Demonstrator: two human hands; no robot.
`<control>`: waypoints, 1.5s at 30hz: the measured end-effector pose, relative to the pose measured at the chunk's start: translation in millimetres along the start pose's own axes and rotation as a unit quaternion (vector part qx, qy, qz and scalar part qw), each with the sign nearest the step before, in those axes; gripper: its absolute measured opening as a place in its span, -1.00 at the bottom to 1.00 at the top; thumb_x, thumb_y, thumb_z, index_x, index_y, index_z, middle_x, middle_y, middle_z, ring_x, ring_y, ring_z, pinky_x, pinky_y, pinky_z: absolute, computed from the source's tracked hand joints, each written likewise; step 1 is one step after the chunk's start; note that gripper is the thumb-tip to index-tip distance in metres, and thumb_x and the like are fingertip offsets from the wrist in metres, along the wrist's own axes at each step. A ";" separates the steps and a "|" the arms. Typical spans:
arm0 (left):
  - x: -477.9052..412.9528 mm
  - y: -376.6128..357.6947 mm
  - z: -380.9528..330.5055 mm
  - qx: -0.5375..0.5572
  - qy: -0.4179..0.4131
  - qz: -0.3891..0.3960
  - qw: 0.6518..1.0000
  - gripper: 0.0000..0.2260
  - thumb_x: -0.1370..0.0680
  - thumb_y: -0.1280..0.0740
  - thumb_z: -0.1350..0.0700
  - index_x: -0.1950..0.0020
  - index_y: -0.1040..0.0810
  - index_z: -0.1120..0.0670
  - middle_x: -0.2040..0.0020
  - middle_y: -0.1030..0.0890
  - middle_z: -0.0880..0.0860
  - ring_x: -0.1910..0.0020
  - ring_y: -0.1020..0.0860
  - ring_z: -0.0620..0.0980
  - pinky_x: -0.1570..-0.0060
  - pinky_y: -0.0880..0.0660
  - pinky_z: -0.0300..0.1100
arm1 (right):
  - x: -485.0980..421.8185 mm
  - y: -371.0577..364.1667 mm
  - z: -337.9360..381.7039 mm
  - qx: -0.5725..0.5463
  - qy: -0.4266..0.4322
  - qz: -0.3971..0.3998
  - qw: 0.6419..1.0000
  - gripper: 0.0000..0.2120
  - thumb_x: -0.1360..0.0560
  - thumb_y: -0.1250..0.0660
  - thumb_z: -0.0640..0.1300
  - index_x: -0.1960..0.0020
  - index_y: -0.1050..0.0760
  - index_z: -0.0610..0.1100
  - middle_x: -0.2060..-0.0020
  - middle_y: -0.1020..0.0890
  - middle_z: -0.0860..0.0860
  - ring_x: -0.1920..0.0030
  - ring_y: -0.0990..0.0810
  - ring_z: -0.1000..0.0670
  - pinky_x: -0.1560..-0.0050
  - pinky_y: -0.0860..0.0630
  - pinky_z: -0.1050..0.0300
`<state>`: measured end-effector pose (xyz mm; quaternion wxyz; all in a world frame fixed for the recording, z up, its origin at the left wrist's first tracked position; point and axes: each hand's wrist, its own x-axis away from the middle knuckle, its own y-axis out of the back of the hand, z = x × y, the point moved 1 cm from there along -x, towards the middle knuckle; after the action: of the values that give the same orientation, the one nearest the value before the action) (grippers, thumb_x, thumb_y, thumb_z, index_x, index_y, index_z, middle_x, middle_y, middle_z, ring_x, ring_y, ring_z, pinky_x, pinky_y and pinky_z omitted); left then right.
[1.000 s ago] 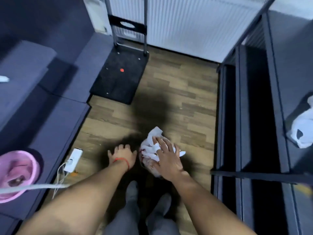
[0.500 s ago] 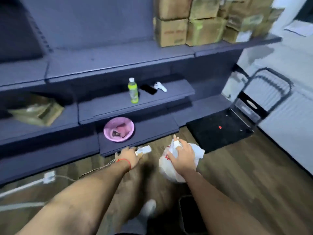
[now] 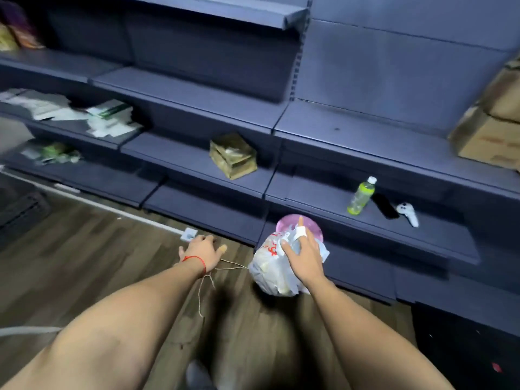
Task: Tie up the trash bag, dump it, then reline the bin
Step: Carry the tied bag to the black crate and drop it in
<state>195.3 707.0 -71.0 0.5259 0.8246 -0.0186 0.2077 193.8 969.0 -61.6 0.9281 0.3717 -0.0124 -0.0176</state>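
White plastic: the trash bag [image 3: 277, 273] is a full, crinkled white sack with red print near its top, held up above the wooden floor [image 3: 84, 266] in front of the lowest shelf.
Bag top: its gathered neck is bunched up under the right hand; whether it is knotted cannot be told.
Right hand: the right hand [image 3: 305, 256] closes over the top of the bag from above, fingers wrapped into the plastic, with the forefinger stretched out straight and a white band around it.
Left hand: the left hand [image 3: 203, 250] is free and holds nothing, fingers loosely spread, palm down above the floor to the left of the bag; a red string [image 3: 195, 260] circles its wrist.
Behind the bag: a pink bowl [image 3: 299, 225] sits on the lowest shelf, partly hidden by the right hand and the bag.
Floor: a thin cord [image 3: 206, 291] trails across the boards under the left forearm, and a small white plug block [image 3: 188, 235] lies just beyond the left fingertips.
Shelving: dark blue-grey shelves [image 3: 197, 102] run across the whole view.
Right shelf: a green bottle [image 3: 361, 196] with a white cap stands upright, a black flat object [image 3: 384, 206] lies just beside it, and a white controller [image 3: 408, 213] lies near that.
Middle shelf: a brownish wrapped packet [image 3: 233, 156] sits alone.
Far right: cardboard boxes [image 3: 489, 128] are stacked at the edge.
Left shelves: papers and packets [image 3: 109, 118] lie blurred.
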 end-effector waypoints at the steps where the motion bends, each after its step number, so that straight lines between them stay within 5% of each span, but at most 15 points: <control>1: -2.3 7.4 15.6 0.004 0.017 -0.003 1.000 -0.52 -0.55 -0.15 -0.24 -0.39 -0.38 -0.04 -0.43 -0.37 0.07 -0.42 -0.32 0.10 -0.40 -0.19 0.20 | -8.7 -11.0 12.5 -0.017 0.003 0.011 1.000 -0.27 -0.49 -0.23 0.21 -0.57 -0.06 0.06 -0.32 -0.40 0.09 -0.38 -0.36 -0.05 -0.40 -0.30 -0.09; 4: -12.8 26.9 58.4 0.018 0.055 -0.025 0.998 -0.54 -0.54 -0.18 -0.22 -0.37 -0.41 -0.03 -0.38 -0.43 0.10 -0.38 -0.37 0.11 -0.34 -0.30 0.10 | -27.6 -40.8 50.3 -0.037 0.032 0.030 0.998 -0.31 -0.52 -0.29 0.12 -0.56 -0.10 0.03 -0.35 -0.34 0.14 -0.36 -0.33 0.02 -0.38 -0.29 -0.02; 16: -55.8 95.3 189.1 0.201 0.112 -0.120 0.966 -0.51 -0.51 -0.32 -0.15 -0.37 -0.40 0.03 -0.35 -0.42 0.14 -0.33 -0.42 0.14 -0.35 -0.34 0.01 | -81.4 -176.5 175.7 -0.056 0.110 0.166 0.978 -0.18 -0.29 -0.26 0.41 -0.36 -0.42 -0.10 -0.42 -0.28 0.23 -0.41 -0.29 0.11 -0.41 -0.30 0.05; 23: -55.6 108.5 244.0 0.251 0.175 -0.142 0.941 -0.54 -0.53 -0.34 -0.06 -0.37 -0.41 0.09 -0.32 -0.43 0.20 -0.33 -0.42 0.16 -0.35 -0.31 -0.12 | -103.5 -231.1 227.5 -0.151 0.091 0.221 0.959 -0.39 -0.39 -0.46 0.16 -0.36 -0.43 -0.03 -0.38 -0.36 0.26 -0.34 -0.42 0.15 -0.37 -0.39 0.10; 27: -61.8 114.7 262.1 0.281 0.212 -0.163 0.922 -0.54 -0.51 -0.36 -0.08 -0.35 -0.43 0.08 -0.31 -0.42 0.19 -0.29 -0.45 0.16 -0.35 -0.33 -0.10 | -133.1 -255.7 254.8 -0.174 0.096 0.244 0.949 -0.63 -0.37 -0.49 0.06 0.02 -0.51 -0.18 -0.25 -0.50 0.35 -0.31 -0.48 0.20 -0.24 -0.47 0.13; 30: -72.8 117.4 270.1 0.288 0.241 -0.176 0.910 -0.52 -0.51 -0.36 -0.08 -0.36 -0.42 0.09 -0.34 -0.39 0.17 -0.29 -0.45 0.14 -0.36 -0.33 -0.10 | -164.0 -272.9 272.0 -0.173 0.117 0.244 0.947 -0.78 -0.45 -0.42 -0.14 0.17 -0.45 -0.26 -0.23 -0.57 0.19 -0.34 -0.46 0.21 -0.23 -0.48 0.11; 34: -95.5 126.4 275.0 0.293 0.275 -0.191 0.896 -0.53 -0.52 -0.35 -0.09 -0.37 -0.41 0.08 -0.35 -0.37 0.16 -0.31 -0.44 0.15 -0.35 -0.33 -0.11 | -210.2 -293.1 289.2 -0.161 0.145 0.270 0.938 -0.76 -0.47 -0.40 -0.22 0.24 -0.36 -0.26 -0.01 -0.66 0.00 -0.32 -0.45 0.22 0.03 -0.43 0.45; 37: -118.3 137.7 279.8 0.299 0.308 -0.214 0.877 -0.52 -0.52 -0.34 -0.10 -0.37 -0.40 0.08 -0.36 -0.37 0.18 -0.32 -0.43 0.16 -0.36 -0.32 -0.11 | -245.6 -315.1 299.5 -0.145 0.143 0.287 0.936 -0.69 -0.44 -0.45 -0.07 0.27 -0.36 -0.18 0.10 -0.64 -0.04 0.00 -0.57 0.02 0.13 -0.50 0.27; 40: -138.2 152.9 280.2 0.297 0.342 -0.236 0.860 -0.52 -0.52 -0.35 -0.08 -0.36 -0.41 0.09 -0.34 -0.39 0.22 -0.32 -0.42 0.18 -0.37 -0.31 -0.09 | -279.0 -338.5 311.1 -0.135 0.144 0.313 0.929 -0.69 -0.36 -0.45 0.11 0.27 -0.42 -0.09 0.20 -0.62 -0.02 0.07 -0.59 -0.12 0.00 -0.56 -0.04; 45: -157.3 166.9 282.0 0.298 0.375 -0.270 0.835 -0.52 -0.51 -0.37 -0.04 -0.36 -0.41 0.13 -0.34 -0.40 0.23 -0.31 -0.42 0.17 -0.38 -0.29 -0.12 | -313.9 -357.5 339.8 -0.144 0.180 0.345 0.910 -0.74 -0.44 -0.48 -0.10 0.29 -0.41 -0.10 -0.05 -0.60 0.03 0.06 -0.56 -0.01 0.02 -0.47 0.15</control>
<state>101.2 356.2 -86.2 0.2565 0.7727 0.4663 0.3460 -140.4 489.4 -65.7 0.9060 0.2038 0.0304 0.3697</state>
